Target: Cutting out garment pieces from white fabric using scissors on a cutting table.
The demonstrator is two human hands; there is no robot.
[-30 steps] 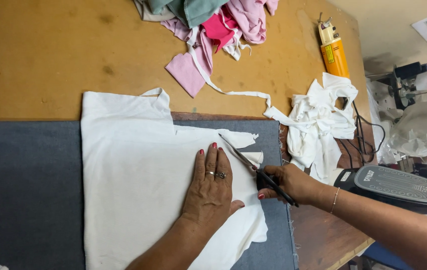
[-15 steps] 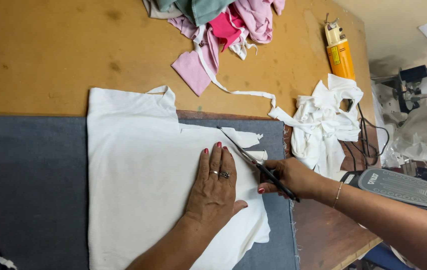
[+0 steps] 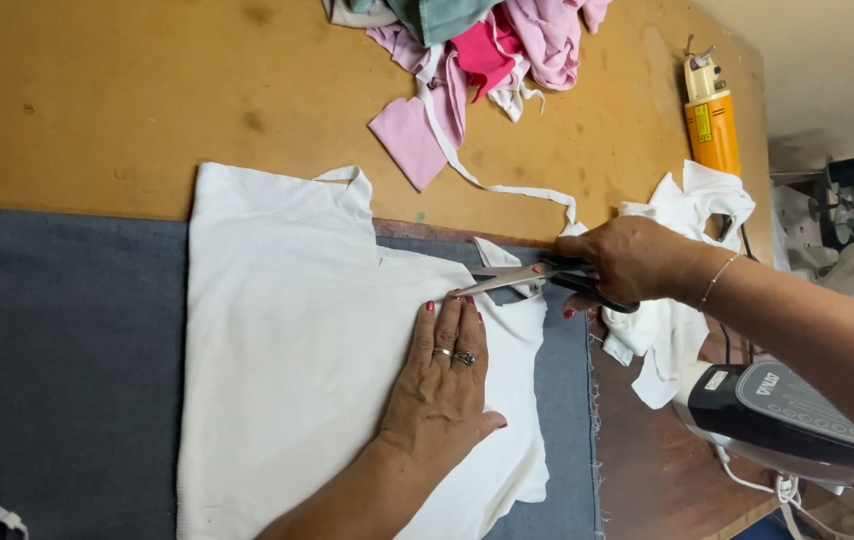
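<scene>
Grey mat (image 3: 77, 350) — white garment (image 3: 297, 340) under left hand (image 3: 442, 385).

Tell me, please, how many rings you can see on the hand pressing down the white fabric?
2, both on the left hand lying flat on the white fabric: side by side on neighbouring fingers, near the knuckles. Others may be hidden.

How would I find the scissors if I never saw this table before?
Start at the big wooden table, then find the white cloth spread flat over the grey mat. At the cloth's far right edge, the right hand holds the scissors, just beyond the left hand pressing the cloth. They are the only shiny metal thing there, with dark handles and pointed silver blades.
</scene>
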